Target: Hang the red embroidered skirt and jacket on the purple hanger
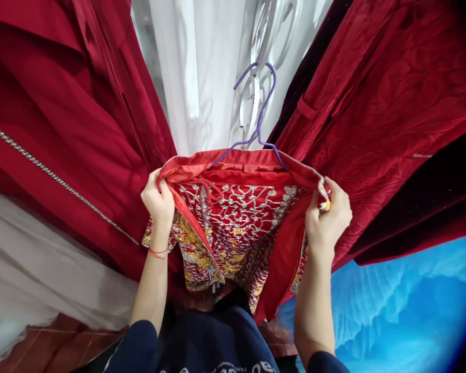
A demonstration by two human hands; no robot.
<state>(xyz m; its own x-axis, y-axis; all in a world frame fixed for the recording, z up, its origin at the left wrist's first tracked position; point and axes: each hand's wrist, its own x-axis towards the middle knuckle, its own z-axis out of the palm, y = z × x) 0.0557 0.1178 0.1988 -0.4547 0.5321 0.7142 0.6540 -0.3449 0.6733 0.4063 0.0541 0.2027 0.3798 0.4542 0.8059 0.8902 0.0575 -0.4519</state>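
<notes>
A red embroidered jacket with gold and silver patterns hangs on a purple wire hanger in front of me. My left hand is closed on the jacket's left front edge near the collar. My right hand is closed on the right front edge, pinching it by a gold button. Both hands pull the front panels apart, so the red lining and a small size label at the collar show. A thin red cord circles my left wrist.
Dark red garments hang at the left, one with a silver bead chain. More red patterned cloth hangs at the right. White fabric hangs behind. Blue fabric lies at lower right, white fabric at lower left.
</notes>
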